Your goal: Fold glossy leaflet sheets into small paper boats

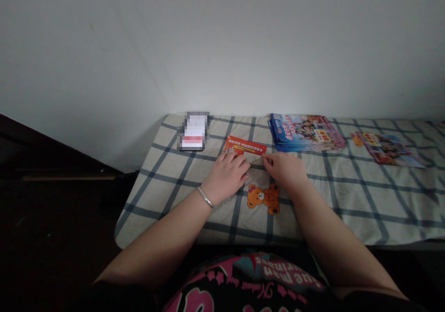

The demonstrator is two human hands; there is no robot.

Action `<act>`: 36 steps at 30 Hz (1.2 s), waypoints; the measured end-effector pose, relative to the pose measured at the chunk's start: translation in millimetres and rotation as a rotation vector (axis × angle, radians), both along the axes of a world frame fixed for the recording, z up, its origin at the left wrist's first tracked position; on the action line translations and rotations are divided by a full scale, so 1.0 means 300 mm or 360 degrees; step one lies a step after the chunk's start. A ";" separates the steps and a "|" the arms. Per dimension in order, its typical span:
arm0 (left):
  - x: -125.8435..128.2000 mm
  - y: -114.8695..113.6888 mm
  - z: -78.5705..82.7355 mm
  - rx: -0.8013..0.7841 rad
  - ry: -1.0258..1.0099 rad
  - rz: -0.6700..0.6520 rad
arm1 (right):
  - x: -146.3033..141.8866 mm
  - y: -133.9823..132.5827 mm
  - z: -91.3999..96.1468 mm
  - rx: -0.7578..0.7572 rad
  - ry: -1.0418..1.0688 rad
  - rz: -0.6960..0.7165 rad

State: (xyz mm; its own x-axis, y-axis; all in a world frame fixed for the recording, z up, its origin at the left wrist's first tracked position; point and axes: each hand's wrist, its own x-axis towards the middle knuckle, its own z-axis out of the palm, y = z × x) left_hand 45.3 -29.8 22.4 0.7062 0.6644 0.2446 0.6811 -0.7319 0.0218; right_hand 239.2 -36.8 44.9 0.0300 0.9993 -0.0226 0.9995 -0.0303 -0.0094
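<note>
At the centre of the frame, the left hand (227,176) lay flat with loose fingers on a red printed paper leaflet (247,145), while the right hand (287,169) curled at its right edge, whether pinching I cannot tell. A dark-edged, light-screened phone (194,131) lay left of centre; a stack of glossy blue-and-pink leaflets (302,133) and a similar loose colourful leaflet (394,149) lay rightward, all on a cream-and-blue checked cloth (167,177) below a plain white wall (222,47).

This looks like a room in a home, with a checked teddy-bear cloth (225,226) beside a plain wall (222,47).

Holds bare, tapering forearms (165,235) forward, resting the bare left hand (226,175) palm-down, curling the bare right hand (288,170) inward.
</note>
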 end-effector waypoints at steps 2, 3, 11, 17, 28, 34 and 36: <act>-0.007 0.000 0.003 -0.0006 -0.0013 -0.0006 | 0.003 0.001 -0.001 -0.0012 0.0003 -0.0017; -0.012 0.000 0.005 -0.0010 -0.0013 -0.0013 | 0.004 0.002 -0.001 -0.0013 0.0000 -0.0019; -0.059 0.019 0.017 -0.0047 -0.0011 -0.0081 | 0.004 0.002 -0.001 0.0000 -0.0006 -0.0035; -0.077 0.016 0.020 -0.0069 -0.0021 -0.0076 | 0.013 0.005 -0.021 0.0069 0.0021 -0.0007; -0.046 0.026 -0.005 -0.0071 -0.0157 0.0062 | 0.074 0.041 -0.079 0.0362 0.0165 0.0599; -0.036 0.031 -0.023 -0.0006 -0.0147 0.0105 | 0.065 0.048 -0.083 0.0394 0.0135 0.0665; -0.035 0.032 -0.023 0.0008 -0.0142 0.0128 | 0.065 0.053 -0.081 0.0369 0.0095 0.0713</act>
State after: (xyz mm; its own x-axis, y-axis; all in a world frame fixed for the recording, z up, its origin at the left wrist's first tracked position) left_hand 34.7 -20.3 15.4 0.6256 0.7168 0.3078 0.7333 -0.6750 0.0816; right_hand 258.6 -20.9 20.6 -0.3975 0.8926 0.2127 0.9113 0.4112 -0.0229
